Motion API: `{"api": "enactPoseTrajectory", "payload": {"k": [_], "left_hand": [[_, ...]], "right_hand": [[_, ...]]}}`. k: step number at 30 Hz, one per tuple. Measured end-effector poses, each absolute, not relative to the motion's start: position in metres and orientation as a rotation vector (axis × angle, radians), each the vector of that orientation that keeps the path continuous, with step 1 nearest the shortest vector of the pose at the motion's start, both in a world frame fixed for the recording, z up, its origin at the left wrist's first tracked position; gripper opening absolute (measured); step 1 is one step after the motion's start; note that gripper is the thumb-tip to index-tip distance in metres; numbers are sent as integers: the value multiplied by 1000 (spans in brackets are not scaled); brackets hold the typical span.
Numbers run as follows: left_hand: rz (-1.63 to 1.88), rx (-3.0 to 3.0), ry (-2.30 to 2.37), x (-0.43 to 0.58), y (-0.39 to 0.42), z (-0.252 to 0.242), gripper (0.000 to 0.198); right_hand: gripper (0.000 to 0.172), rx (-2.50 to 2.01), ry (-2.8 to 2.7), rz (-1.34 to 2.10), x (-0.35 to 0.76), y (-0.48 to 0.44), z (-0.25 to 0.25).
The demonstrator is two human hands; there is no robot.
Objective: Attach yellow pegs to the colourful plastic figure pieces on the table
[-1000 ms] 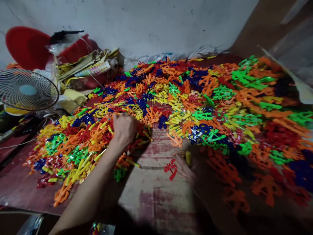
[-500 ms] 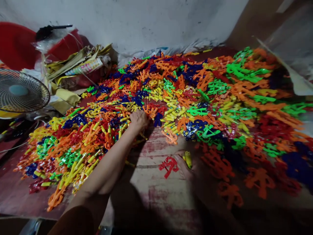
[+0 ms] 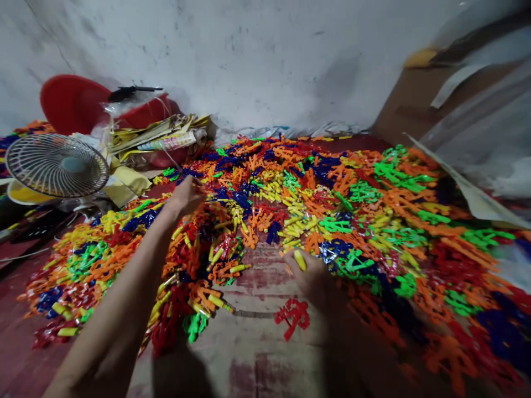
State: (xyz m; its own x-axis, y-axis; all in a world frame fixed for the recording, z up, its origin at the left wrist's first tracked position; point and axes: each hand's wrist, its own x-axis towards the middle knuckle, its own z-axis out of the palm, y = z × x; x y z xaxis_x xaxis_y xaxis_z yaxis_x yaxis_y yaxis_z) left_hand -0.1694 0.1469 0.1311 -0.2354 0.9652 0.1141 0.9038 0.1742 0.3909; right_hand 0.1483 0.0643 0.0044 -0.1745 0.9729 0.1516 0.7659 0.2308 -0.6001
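the table [image 3: 219, 351] carries it all, and the big heap [image 3: 365, 221], a loose tangle of orange, green, blue, red and yellow pieces, covers most of its far and right part; take that heap as the landmark. left of it sits the small heap [image 3: 97, 254], just as mixed, so picking there would seem to go best by lifting one piece straight up rather than dragging it through its neighbours. farther left of the big heap stands the fan [image 3: 58, 166], worth keeping the wrist away from. the left hand [image 3: 188, 196], left of the big heap, is at the far part of the small one, fingers bent; i cannot tell whether they pinch anything or even touch. the right hand [image 3: 311, 276], blurred, is at the near left edge of the big heap, thumb and fingers closed round a tube; a light hold should be enough. the red piece [image 3: 292, 318] lies flat on the table, just in front of the big heap's left edge, where a low sleeve or wrist could brush it. smallest, the yellow tube [image 3: 299, 260] pokes up from the right hand, before that same edge.
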Motion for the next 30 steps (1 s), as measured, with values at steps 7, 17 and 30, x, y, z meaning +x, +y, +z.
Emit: {"api": "enactPoseTrajectory", "payload": {"k": [7, 17, 30], "left_hand": [[209, 1946, 2934, -197, 116, 145, 40], [-28, 2509, 1851, -55, 103, 16, 41], [-36, 2244, 2121, -107, 126, 19, 55]], "right_hand": [[41, -1495, -2651, 194, 99, 172, 51], [58, -1418, -3076, -164, 72, 195, 31], [40, -1459, -2912, -322, 100, 179, 21]]}}
